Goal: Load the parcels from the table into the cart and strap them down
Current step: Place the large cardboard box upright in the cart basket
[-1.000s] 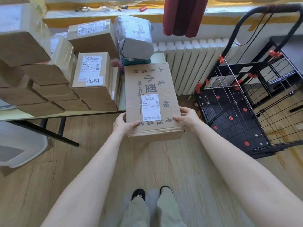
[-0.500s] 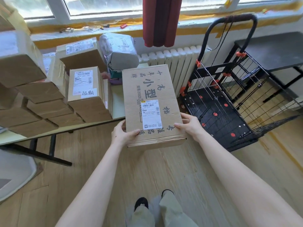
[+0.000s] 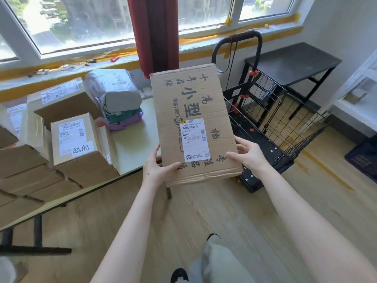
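- Both hands, left and right, grip one box off the bench.
- Cart looks empty; other parcels wait; strapping not yet begun.

You have one flat carton held clear of the tabletop. On the tabletop, count one grey bagged parcel and two soft packets under it, a teal packet and a purple packet. Two boxes show labels, a rear labelled box and a front labelled box. The plain brown stack shows at least four boxes and runs out of view. There is one wire cart and one black side table.
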Available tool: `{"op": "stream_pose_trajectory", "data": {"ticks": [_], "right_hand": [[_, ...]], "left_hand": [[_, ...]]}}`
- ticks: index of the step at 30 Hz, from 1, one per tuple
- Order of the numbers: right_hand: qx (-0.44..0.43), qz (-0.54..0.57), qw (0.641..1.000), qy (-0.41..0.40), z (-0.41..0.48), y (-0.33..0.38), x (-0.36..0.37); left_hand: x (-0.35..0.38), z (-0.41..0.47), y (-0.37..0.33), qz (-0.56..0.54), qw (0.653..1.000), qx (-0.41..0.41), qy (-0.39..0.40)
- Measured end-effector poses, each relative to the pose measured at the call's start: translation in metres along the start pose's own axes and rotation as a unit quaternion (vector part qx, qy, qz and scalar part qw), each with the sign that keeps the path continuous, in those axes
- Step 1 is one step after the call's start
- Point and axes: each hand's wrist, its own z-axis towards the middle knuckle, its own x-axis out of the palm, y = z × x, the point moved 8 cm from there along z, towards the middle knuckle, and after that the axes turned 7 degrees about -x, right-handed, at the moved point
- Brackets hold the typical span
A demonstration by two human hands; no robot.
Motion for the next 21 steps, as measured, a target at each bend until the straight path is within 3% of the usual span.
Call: {"op": "stream_pose_trajectory", "data": {"ticks": [9, 21], "right_hand": [[-0.023, 0.001, 0.998, -0.05, 0.061, 0.005, -0.071], [-0.045, -0.035, 0.997, -0.046, 0.171, 0.007, -0.17]], "left_hand": [[0.06, 0.065, -0.075, 0.035, 0.998, 0.045, 0.027], [0.161, 0.151, -0.169, 0.095, 0.992, 0.082, 0.027]]}}
